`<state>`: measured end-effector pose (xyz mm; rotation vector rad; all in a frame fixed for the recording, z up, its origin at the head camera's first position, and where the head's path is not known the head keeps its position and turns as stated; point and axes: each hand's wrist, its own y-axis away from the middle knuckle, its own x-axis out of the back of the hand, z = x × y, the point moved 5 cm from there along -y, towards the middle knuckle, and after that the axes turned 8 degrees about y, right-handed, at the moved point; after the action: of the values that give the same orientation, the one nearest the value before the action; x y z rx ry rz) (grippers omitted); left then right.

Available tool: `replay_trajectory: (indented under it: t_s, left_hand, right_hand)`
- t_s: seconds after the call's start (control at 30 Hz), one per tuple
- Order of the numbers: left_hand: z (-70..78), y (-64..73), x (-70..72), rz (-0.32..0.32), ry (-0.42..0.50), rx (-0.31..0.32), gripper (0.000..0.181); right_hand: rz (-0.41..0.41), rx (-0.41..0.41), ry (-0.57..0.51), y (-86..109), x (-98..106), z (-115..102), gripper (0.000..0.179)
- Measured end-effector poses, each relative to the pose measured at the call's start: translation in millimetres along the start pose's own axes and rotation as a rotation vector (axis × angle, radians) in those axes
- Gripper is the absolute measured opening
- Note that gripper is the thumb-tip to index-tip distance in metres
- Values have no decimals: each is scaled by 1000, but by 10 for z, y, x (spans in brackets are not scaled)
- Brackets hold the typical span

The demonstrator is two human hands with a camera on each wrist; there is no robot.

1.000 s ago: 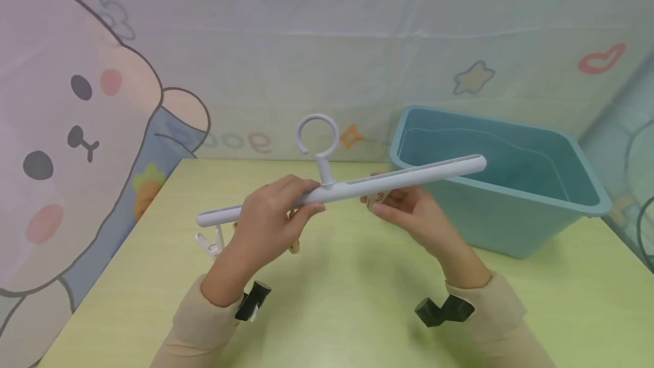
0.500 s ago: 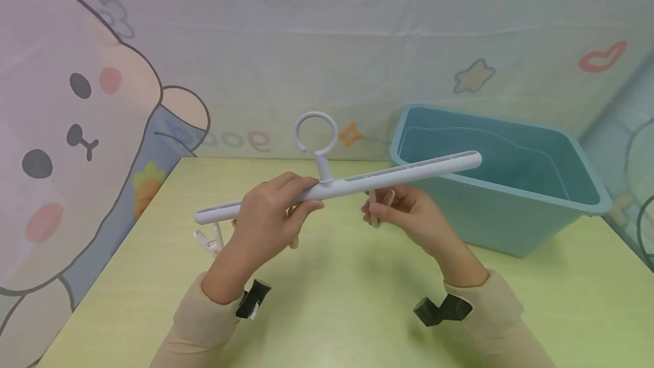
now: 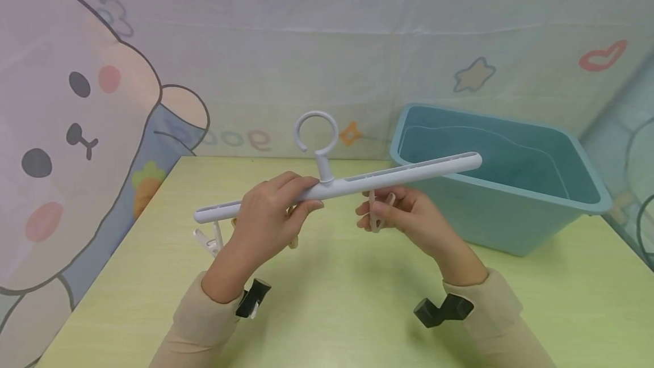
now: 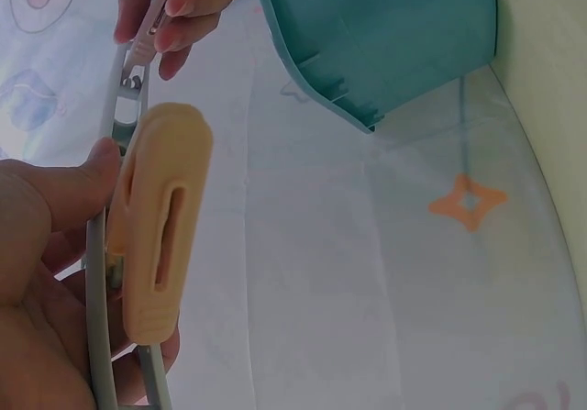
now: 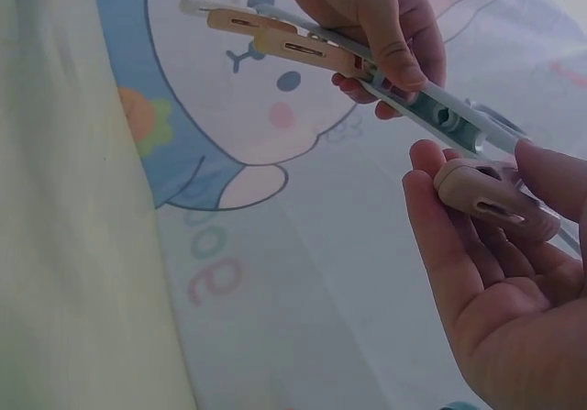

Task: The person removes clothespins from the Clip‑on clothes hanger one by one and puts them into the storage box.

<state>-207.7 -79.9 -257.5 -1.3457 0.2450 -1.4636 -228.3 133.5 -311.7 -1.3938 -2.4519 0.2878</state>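
A white clip hanger [image 3: 398, 176] with a ring-shaped hook [image 3: 316, 134] is held up over the table, its right end higher. My left hand [image 3: 271, 214] grips the bar left of the hook. Under the right half, my right hand [image 3: 416, 214] holds a pale pink clothespin [image 3: 377, 213] between thumb and fingers, its upper end against the bar's underside; whether it is fastened there I cannot tell. A white clothespin [image 3: 210, 241] hangs near the bar's left end. Yellowish-beige clothespins hang behind my left hand, one close up as an orange-beige clothespin [image 4: 170, 227] in the left wrist view.
A teal plastic bin [image 3: 490, 214] stands on the right of the pale yellow table [image 3: 327, 311], behind the hanger's right end. A patterned cloth [image 3: 286, 61] with a cartoon bear hangs behind the table. Black wrist mounts [image 3: 443, 310] sit on both cuffs.
The clothespin in my right hand has turned so its two legs show from the side, and it reaches lower below the bar. The hanger has shifted slightly left; my left hand keeps its grip.
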Motion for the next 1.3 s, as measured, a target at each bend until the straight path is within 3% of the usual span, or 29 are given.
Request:
replay_trajectory:
  t_s: [0.2,0.63,0.93,1.3]
  left_hand:
    - [0,1,-9,-9,-6,4,28]
    - [12,3,-35,-37,-6,13,28]
    - [25,7,-50,-51,-7,10,28]
    - [27,12,-51,-54,-30,11,28]
  right_hand:
    - [-29,-4,-11,7,-12,19,17]
    - [3,54,38,4,18,3,11]
    - [-33,53,57,9,-17,-32,11]
    - [125,-12,216,22,-12,-47,19]
